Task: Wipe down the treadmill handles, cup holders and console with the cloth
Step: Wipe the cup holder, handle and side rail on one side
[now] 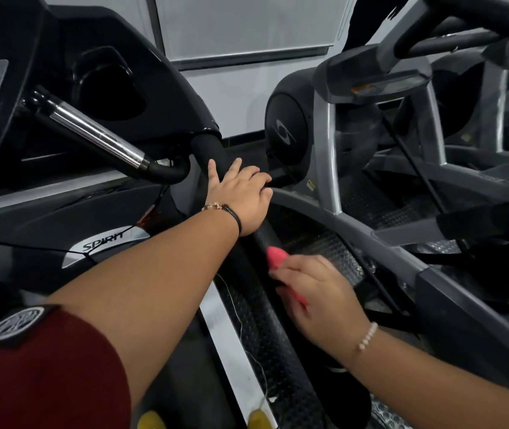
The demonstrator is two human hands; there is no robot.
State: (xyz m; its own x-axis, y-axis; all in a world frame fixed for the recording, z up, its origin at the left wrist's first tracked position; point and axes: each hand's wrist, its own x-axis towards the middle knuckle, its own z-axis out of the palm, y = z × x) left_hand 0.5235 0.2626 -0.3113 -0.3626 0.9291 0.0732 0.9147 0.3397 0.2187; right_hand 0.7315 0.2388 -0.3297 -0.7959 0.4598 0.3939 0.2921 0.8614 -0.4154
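The treadmill's black foam side handle (265, 351) runs from the console down toward me on the right. My left hand (240, 193) rests on its upper part, fingers curled over the far side. Lower down, my right hand (315, 292) presses a pink-red cloth (274, 257) against the handle's right side; only a corner and an edge of the cloth show. The black console (61, 41) fills the upper left, with a deep cup holder (107, 88) in it. A chrome pulse grip bar (98, 134) slants below the cup holder.
An elliptical machine (324, 125) with grey frame rails stands close on the right, with more dark machines behind it. A thin black cord (70, 252) crosses the treadmill's lower cover near the "SPIRIT" badge. The white wall and window frame lie ahead.
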